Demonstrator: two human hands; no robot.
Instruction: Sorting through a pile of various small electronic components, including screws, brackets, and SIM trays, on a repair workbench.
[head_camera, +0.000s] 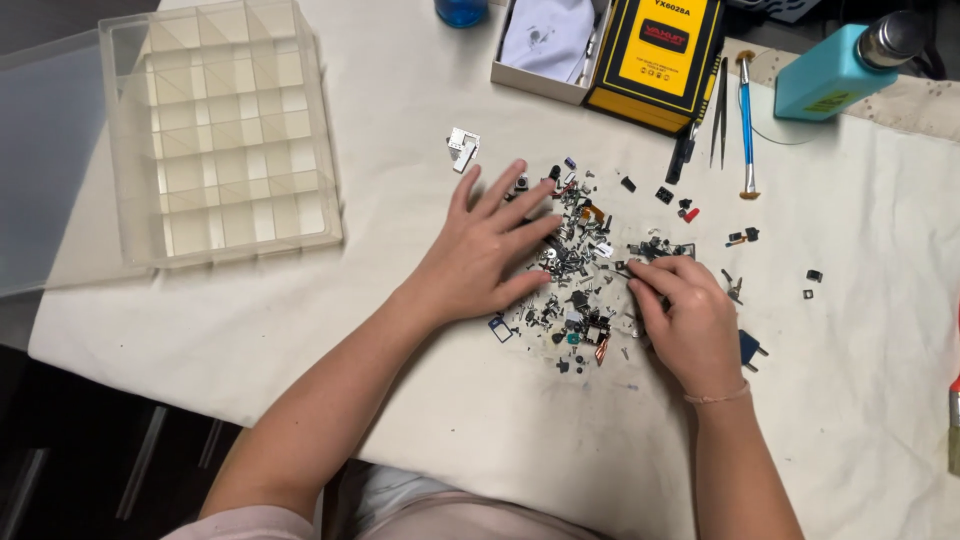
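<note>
sorting through a pile of small parts (580, 270) lying between both hands, its long axis running away from the person. left hand (480, 250) flat, fingers spread, on its left edge; right hand (690, 320) nearer, fingertips pinched on a tiny dark piece. yellow-and-black box (655, 60) beyond, teal bottle (840, 70) far right, clear compartment tray (220, 130) far left.

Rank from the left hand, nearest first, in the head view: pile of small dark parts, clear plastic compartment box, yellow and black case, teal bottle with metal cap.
1. Pile of small dark parts: under the fingertips of the left hand.
2. Clear plastic compartment box: far side, to the left.
3. Yellow and black case: top, right of centre.
4. Teal bottle with metal cap: top right corner.
</note>
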